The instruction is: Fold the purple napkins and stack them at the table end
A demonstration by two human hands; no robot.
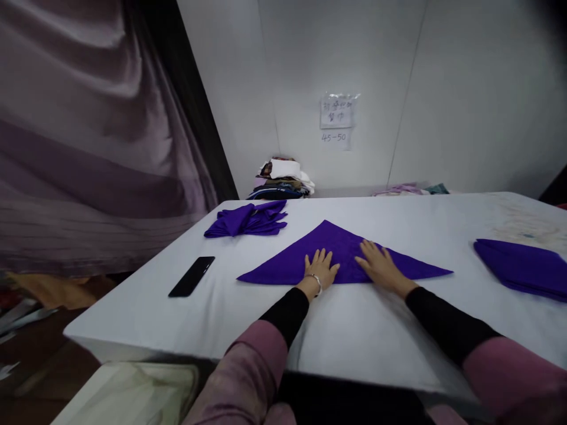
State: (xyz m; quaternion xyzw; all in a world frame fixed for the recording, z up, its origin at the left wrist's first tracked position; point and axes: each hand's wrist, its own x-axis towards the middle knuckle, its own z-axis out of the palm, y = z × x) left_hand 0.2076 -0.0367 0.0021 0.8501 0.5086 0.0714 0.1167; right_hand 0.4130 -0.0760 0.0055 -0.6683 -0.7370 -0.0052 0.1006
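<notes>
A purple cloth [328, 248] lies folded into a flat triangle on the white-covered table, its point facing away from me and its long folded edge toward me. My left hand [319, 270] rests palm down on it, left of the middle near the long edge, fingers spread. Flat on the right part of the triangle lies my right hand [380, 265], its fingers stretched out toward the far left. Neither hand grips anything. A silver bracelet [318, 285] circles my left wrist.
Folded purple cloths [245, 219] sit at the back left, and another purple stack [525, 268] at the right. A black phone [192, 276] lies on the white table [363, 330]. Clothes [282, 177] are piled behind the far edge. A curtain [97, 141] hangs at left.
</notes>
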